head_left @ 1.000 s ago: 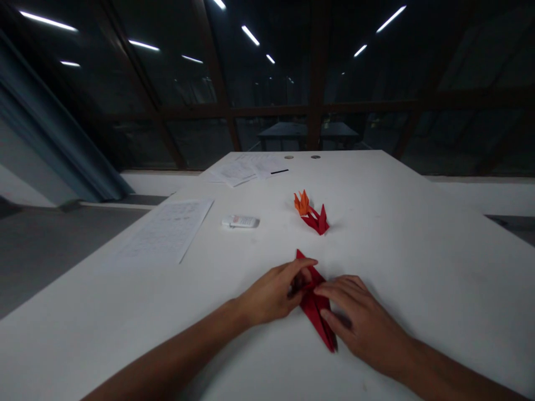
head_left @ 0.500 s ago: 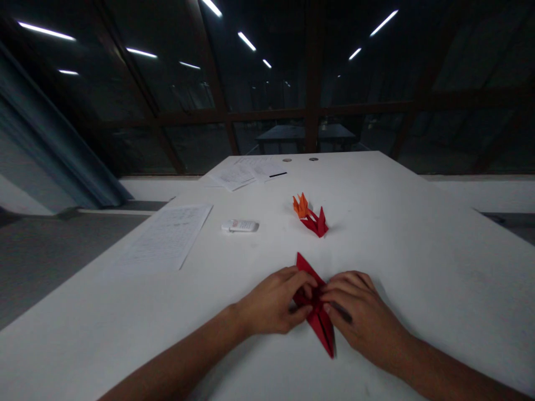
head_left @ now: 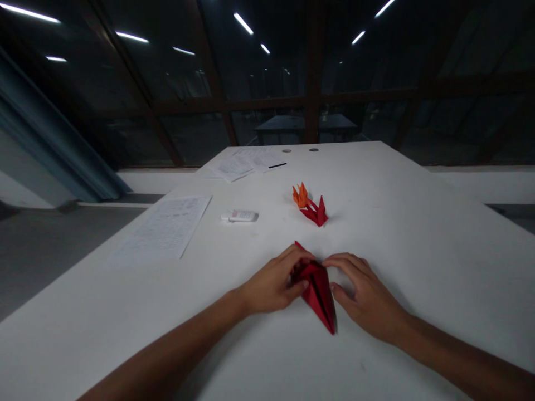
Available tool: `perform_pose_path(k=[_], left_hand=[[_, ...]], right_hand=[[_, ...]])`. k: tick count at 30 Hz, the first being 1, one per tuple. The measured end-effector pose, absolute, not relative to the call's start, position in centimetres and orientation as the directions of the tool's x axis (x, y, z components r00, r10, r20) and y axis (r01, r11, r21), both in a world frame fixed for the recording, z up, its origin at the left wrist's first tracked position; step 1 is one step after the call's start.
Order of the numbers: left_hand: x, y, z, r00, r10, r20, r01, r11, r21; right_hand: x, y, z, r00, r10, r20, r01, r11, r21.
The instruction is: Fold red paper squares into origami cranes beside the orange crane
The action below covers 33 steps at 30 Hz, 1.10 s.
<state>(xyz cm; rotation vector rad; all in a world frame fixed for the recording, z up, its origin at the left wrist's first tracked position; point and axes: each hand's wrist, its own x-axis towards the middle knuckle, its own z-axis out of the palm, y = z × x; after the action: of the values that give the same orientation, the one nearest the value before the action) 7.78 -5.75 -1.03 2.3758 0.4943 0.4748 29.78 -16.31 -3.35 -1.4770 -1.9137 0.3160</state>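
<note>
A folded piece of red origami paper (head_left: pixel 320 298) lies on the white table between my hands, one long point toward me and another pointing away. My left hand (head_left: pixel 278 281) grips its left side, thumb on the near flap and fingers over the far part. At the right edge, my right hand (head_left: pixel 368 292) has thumb and fingers apart, the fingertips at the paper's upper right corner; whether they press on it I cannot tell. Just beyond stand an orange origami crane (head_left: pixel 300 196) and a red origami crane (head_left: pixel 316 213), close together.
A white bottle-shaped item (head_left: pixel 239 216) with printing lies left of the cranes. Written sheets rest on the left side, one sheet (head_left: pixel 163 228) nearer and several papers (head_left: pixel 240 162) at the back with a black pen-like stick (head_left: pixel 277 165). Two round discs sit at the far edge.
My right hand's fingers have spread and drawn back from the paper's middle, which now shows more of its near flap. My left hand still holds the left side. The whole view has shifted slightly.
</note>
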Motion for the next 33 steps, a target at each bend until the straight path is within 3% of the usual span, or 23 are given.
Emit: perform_pose_path(k=[5, 12, 24, 33], left_hand=[[7.9, -5.3, -1.3, 0.827, 0.488, 0.280, 0.162, -0.683, 0.713], [7.9, -5.4, -1.3, 0.852, 0.419, 0.313, 0.092, -0.709, 0.700], [7.5, -5.3, -0.1, 0.892, 0.399, 0.212, 0.122, -0.665, 0.737], [7.6, -5.7, 0.3, 0.918, 0.360, 0.166, 0.153, -0.709, 0.689]], right_hand=[[29.7, -16.5, -2.5, -0.175, 0.917, 0.358, 0.737, 0.363, -0.570], [29.1, -16.6, -2.2, -0.107, 0.949, 0.297, 0.805, 0.258, -0.535], [29.9, -15.9, -2.8, -0.007, 0.967, 0.255, 0.696, 0.188, -0.693], [30.3, -15.3, -3.0, 0.072, 0.974, 0.213, 0.563, 0.137, -0.815]])
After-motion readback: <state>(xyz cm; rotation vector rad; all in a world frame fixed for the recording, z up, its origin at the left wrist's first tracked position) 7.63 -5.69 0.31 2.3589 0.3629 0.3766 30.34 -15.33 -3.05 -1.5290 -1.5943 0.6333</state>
